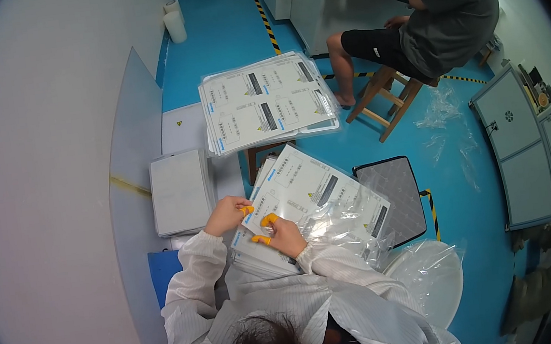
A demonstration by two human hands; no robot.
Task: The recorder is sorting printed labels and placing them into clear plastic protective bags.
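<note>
My left hand (227, 215) pinches the left corner of a white printed label sheet (287, 179), a yellow finger cot on its fingertip. Over the same sheet, near that corner, is my right hand (285, 237). Its thumb and forefinger, both in yellow finger cots, are apart with nothing visible between them. Crumpled clear plastic film (337, 226) covers the sheet's right part, beside my right wrist. Under the held sheet lies a pile of similar sheets (259, 265), partly hidden by my arms.
Beyond my hands, a stack of printed sheets (230, 136) rests on a stool. To the left is a pile of pale sheets (179, 190). A grey cushion (396, 198) and round white lid-like object (433, 276) lie right. A person (449, 20) sits on a wooden stool (384, 100).
</note>
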